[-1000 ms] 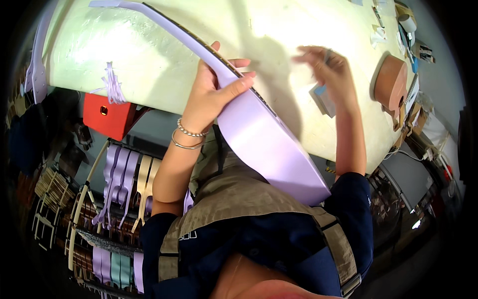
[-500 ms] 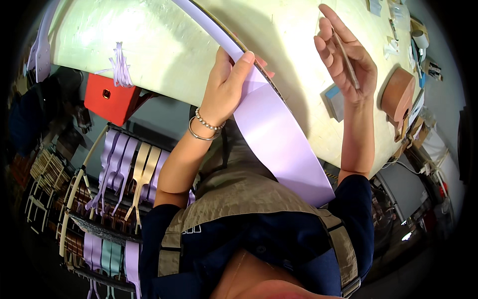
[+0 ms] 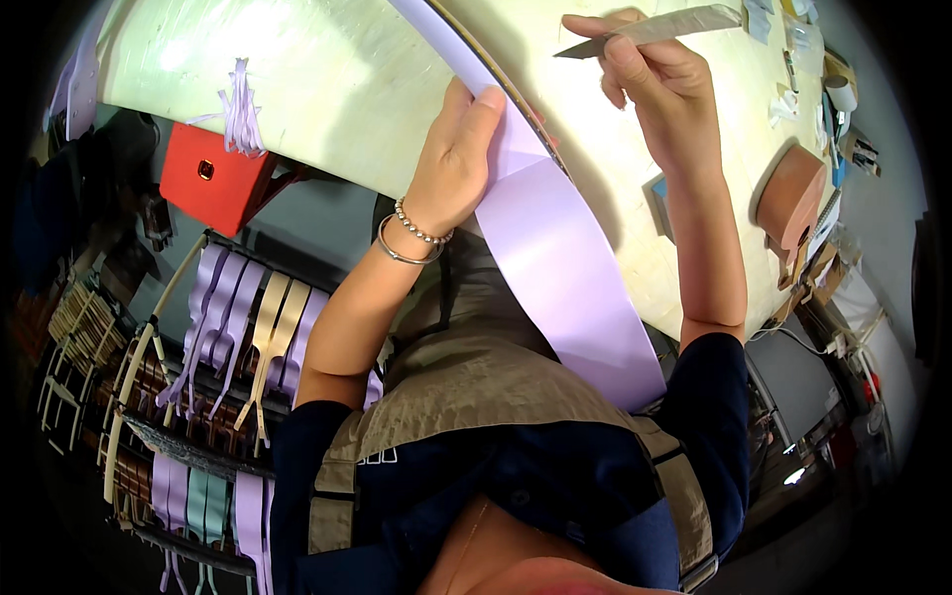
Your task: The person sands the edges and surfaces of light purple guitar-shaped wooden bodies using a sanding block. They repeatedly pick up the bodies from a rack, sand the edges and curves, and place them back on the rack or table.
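Note:
A long, wide lilac leather-like strip [image 3: 577, 283] with a dark edge runs from the far side of the worktable down to my apron. My left hand [image 3: 458, 154] is closed on its side, thumb on the lilac face and fingers behind it. To the right, above the table, my right hand [image 3: 662, 84] grips a slim knife [image 3: 684, 24] between thumb and fingers. Its dark pointed end faces left toward the strip, and its pale grey end sticks out to the right. The knife and strip are apart.
Thin lilac strips [image 3: 241, 111] lie bunched at the table edge, above a red box-like piece [image 3: 208, 178]. A rack [image 3: 164, 421] of lilac, cream and green straps stands at left. A brown roll [image 3: 793, 196] and a blue-grey block [image 3: 662, 206] rest on the worktable [image 3: 327, 99].
My right hand has turned over and moved up and left, bringing the knife from lying along the palm to pointing left. My left hand keeps hold of the strip, shifting slightly.

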### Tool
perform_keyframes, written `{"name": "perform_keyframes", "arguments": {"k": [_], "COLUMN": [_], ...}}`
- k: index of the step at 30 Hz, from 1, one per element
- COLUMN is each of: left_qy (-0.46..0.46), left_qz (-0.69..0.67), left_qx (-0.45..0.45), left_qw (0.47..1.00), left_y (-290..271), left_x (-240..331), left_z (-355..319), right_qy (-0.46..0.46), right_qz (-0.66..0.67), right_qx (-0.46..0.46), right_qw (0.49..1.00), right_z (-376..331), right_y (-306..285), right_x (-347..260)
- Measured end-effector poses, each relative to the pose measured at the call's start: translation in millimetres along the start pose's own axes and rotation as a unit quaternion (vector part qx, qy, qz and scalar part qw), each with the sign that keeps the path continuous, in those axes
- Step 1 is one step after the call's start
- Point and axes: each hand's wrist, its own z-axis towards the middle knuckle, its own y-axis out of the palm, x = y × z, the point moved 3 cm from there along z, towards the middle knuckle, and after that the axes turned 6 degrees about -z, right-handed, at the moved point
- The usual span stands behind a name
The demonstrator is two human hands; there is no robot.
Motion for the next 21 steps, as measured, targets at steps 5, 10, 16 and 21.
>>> {"name": "perform_keyframes", "arguments": {"k": [5, 10, 16, 21], "left_qy": [-0.044, -0.021, -0.02, -0.037], "left_qz": [-0.13, -0.108, -0.104, -0.115], "left_qx": [0.018, -0.007, -0.006, 0.015], "left_qw": [0.99, 0.994, 0.994, 0.993], "left_y": [5, 3, 2, 3], "left_x": [0, 1, -1, -5], "left_z": [-3, 0, 1, 1], "right_qy": [-0.035, -0.082, -0.146, -0.156], "right_qz": [-0.036, -0.134, -0.178, -0.174], "right_qx": [-0.086, -0.126, -0.16, -0.179], "right_qw": [0.995, 0.98, 0.96, 0.956], "right_z": [18, 28, 31, 28], "right_y": [16, 28, 28, 23], "right_x": [-5, -18, -20, -19]}}
